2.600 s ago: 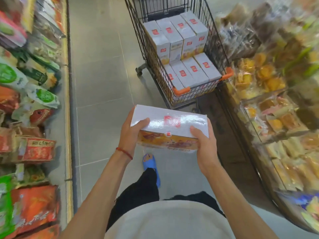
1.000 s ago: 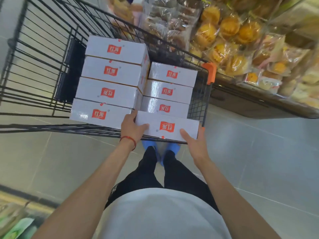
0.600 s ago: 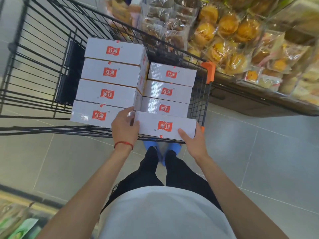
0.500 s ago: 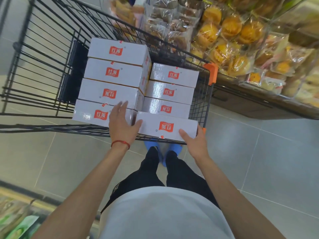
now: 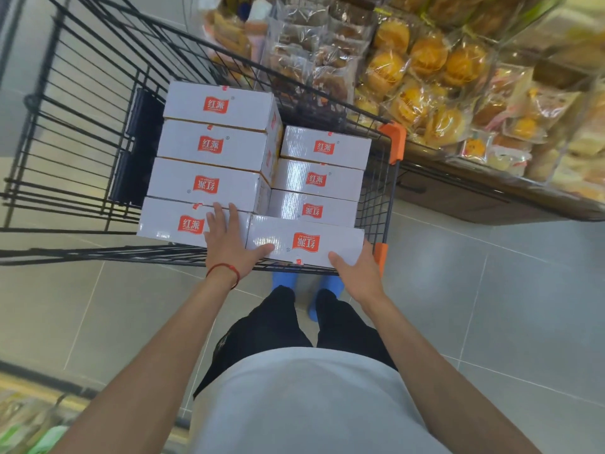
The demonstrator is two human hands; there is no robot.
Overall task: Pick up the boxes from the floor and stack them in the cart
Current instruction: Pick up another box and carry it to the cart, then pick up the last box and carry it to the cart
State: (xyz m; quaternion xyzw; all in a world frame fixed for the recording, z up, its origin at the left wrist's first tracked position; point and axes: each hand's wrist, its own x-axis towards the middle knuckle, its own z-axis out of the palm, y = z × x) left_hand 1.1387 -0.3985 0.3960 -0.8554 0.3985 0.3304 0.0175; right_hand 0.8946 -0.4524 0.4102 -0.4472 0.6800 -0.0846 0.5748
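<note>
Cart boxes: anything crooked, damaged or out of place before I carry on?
Only the nearest box in the cart: it is not lined up with the three right-hand boxes behind it, jutting left toward the left stack. No spill or damage visible.

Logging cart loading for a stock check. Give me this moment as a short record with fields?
cart: black wire, orange corner guards
boxes: eight white, two rows of four, left row higher
nearest box: near right corner of cart
left hand: flat, fingers on near-left box, thumb on nearest box
right hand: holds nearest box's right end, thumb on top
shelf: packaged bread, right of cart
</note>
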